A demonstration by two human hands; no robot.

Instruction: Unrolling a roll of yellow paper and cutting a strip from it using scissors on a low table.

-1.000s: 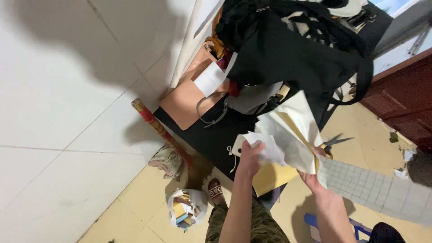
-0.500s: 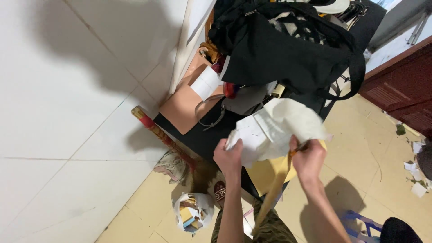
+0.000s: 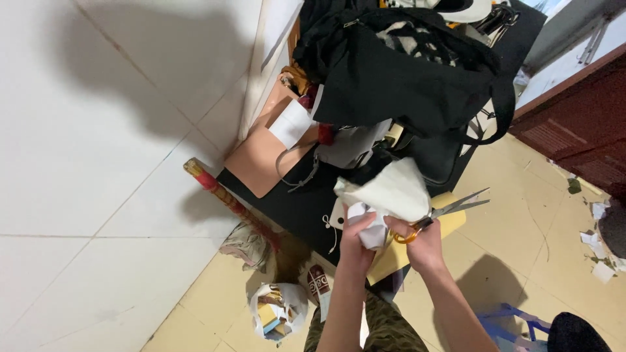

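Observation:
My left hand (image 3: 358, 236) grips a crumpled piece of white paper (image 3: 391, 192) from below. My right hand (image 3: 420, 244) holds orange-handled scissors (image 3: 443, 212), their blades apart and pointing right, away from the paper. Both hands meet just above the front edge of a black table (image 3: 293, 202). A yellow sheet (image 3: 450, 221) lies under the scissors and hands.
A heap of black bags (image 3: 404, 78) covers the table's far half, beside a tan leather piece (image 3: 261, 153) and a white card (image 3: 291, 124). A red-and-gold roll (image 3: 222, 195) leans at the wall. A white plastic bag (image 3: 277, 313) sits on the tiled floor. Paper scraps (image 3: 600, 241) lie at right.
The paper has been gathered from a wide spread sheet into a smaller bundle, and my hands have drawn together. The scissors' blades now stick out to the right.

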